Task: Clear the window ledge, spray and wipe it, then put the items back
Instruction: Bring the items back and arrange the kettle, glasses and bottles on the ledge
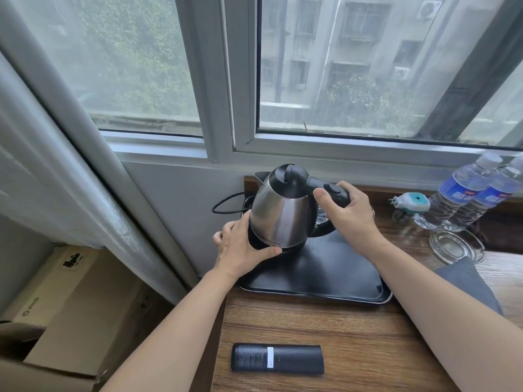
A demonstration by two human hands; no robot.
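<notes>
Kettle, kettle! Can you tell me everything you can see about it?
The kettle is shiny steel with a black lid, black handle and a short spout at the back left. It tilts on its black base at the black tray's far left corner. The right hand grips the handle; the left hand holds the base.

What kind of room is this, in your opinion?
Probably a hotel room. An electric kettle stands on a black tray, two bottled waters and a glass ashtray are beside it, on a wooden ledge under a window.

Kettle base [256,244] mostly hidden; right bottle [493,193] cut by edge
</notes>
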